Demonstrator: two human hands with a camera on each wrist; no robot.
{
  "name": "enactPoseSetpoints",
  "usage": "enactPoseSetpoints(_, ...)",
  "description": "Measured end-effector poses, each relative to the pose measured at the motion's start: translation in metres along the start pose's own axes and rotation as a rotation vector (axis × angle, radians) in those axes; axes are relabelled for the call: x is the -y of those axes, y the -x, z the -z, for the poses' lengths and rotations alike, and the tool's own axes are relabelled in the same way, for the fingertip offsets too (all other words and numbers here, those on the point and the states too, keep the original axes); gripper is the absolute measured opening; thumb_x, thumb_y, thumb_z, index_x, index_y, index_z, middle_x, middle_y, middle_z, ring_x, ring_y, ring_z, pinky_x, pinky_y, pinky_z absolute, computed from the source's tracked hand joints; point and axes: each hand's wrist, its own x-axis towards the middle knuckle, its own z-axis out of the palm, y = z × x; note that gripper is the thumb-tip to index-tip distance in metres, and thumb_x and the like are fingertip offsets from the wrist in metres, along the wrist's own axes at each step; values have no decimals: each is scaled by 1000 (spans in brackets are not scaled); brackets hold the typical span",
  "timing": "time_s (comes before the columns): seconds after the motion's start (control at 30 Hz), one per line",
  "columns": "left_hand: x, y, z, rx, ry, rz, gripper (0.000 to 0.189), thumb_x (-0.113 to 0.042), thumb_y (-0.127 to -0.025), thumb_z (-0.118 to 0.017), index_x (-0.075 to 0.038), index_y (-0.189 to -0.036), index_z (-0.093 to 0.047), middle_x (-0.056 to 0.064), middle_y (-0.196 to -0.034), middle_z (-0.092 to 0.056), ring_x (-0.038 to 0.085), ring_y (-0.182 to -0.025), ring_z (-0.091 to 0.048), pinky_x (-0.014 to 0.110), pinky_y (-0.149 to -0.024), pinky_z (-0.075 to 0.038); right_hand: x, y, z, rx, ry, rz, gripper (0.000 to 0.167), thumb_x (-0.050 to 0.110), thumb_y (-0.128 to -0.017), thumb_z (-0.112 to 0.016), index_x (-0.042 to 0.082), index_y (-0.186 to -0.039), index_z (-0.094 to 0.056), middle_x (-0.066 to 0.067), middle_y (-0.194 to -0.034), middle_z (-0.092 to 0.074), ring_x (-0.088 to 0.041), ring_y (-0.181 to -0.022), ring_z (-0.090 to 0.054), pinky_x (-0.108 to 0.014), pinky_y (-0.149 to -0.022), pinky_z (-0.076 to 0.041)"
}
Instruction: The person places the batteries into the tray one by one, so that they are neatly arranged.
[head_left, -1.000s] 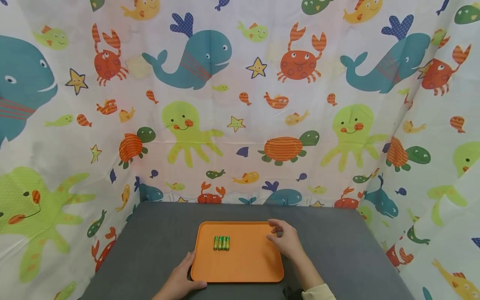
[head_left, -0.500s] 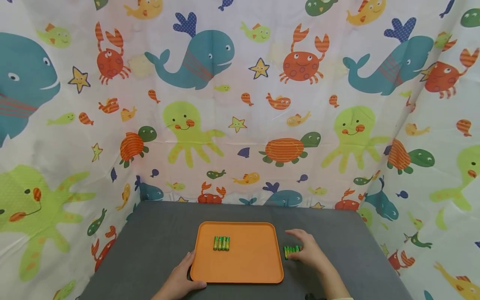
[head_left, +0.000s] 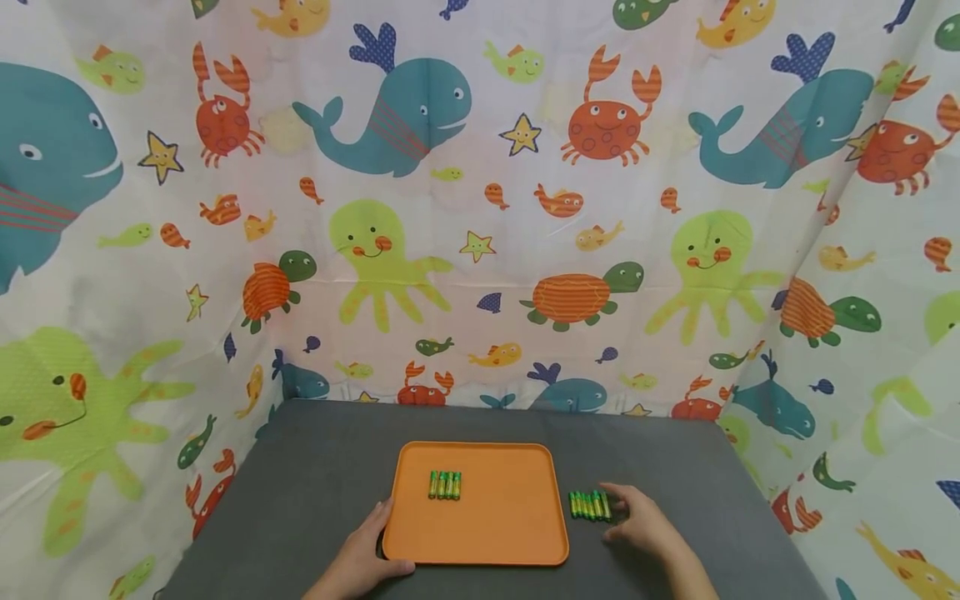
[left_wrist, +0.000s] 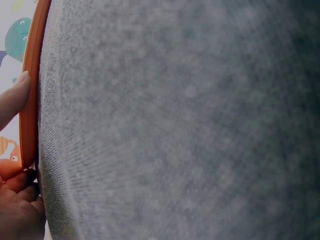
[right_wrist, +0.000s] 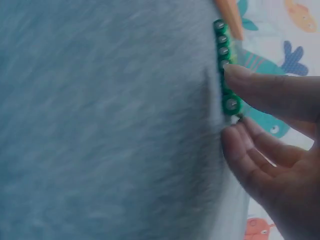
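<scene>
An orange tray (head_left: 480, 533) lies on the grey table, and my left hand (head_left: 363, 554) holds its near left corner. In the left wrist view the thumb (left_wrist: 15, 100) presses along the tray's side (left_wrist: 31, 110), with curled fingers by the corner. Several green batteries (head_left: 445, 485) stand in a row on the tray's left part. Another row of batteries (head_left: 589, 505) sits on the table, right of the tray. At that row's right end is my right hand (head_left: 641, 521), fingers and thumb spread apart. Its thumb (right_wrist: 245, 80) hides part of the row in the right wrist view.
The grey table (head_left: 337, 450) extends on all sides of the tray. A white curtain (head_left: 480, 350) printed with sea animals hangs behind the table and along both sides.
My right hand has moved from over the tray's right edge to the right end of the table batteries, uncovering that row. The left hand and the tray keep their places.
</scene>
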Motion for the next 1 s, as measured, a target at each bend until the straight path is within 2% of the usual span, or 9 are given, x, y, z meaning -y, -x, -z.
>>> enactPoseSetpoints(0.17, -1, 0, 1, -1, -2, 10, 126, -59, -66, -88, -7, -161, -25, 28, -164, -21, 52, -148, -21, 71, -109, -28, -7, -2, -4, -28, 7, -3, 73, 0, -62, -92, 5, -131, -67, -13, -123, -66, -25, -101, -67, -49, -87, -53)
enactPoseSetpoints(0.37, -1, -1, -1, -11, 1, -6, 123, -57, -68, -88, -5, -160, -26, 30, -163, -22, 54, -147, -22, 72, -107, -29, -12, -5, -3, -29, 22, 14, 71, -4, -64, -89, 4, -131, -67, -14, -122, -65, -22, -95, -67, -45, -83, -54)
enactPoseSetpoints(0.67, -2, 2, 0, -7, -10, -20, 122, -56, -69, -88, -5, -161, -26, 30, -163, -22, 54, -147, -22, 73, -107, -28, -13, -4, -2, -56, 5, 8, 55, 0, -66, -90, 7, -117, -73, -6, -108, -69, -19, -89, -66, -40, -78, -54)
enactPoseSetpoints(0.83, -3, 1, -1, -10, -21, -10, 124, -57, -67, -88, -6, -161, -26, 29, -163, -23, 53, -147, -23, 72, -108, -29, -15, -3, -2, -96, -2, 9, 54, 5, -66, -92, 3, -116, -72, -4, -97, -70, -18, -86, -66, -36, -75, -54)
enactPoseSetpoints(1.0, -3, 0, -3, -20, -34, -3, 124, -57, -66, -89, -6, -160, -27, 29, -162, -24, 53, -147, -25, 72, -107, -31, -16, -2, 0, -118, -75, -46, 58, 8, -68, -92, -1, -120, -69, -8, -103, -73, -19, -89, -70, -35, -72, -57)
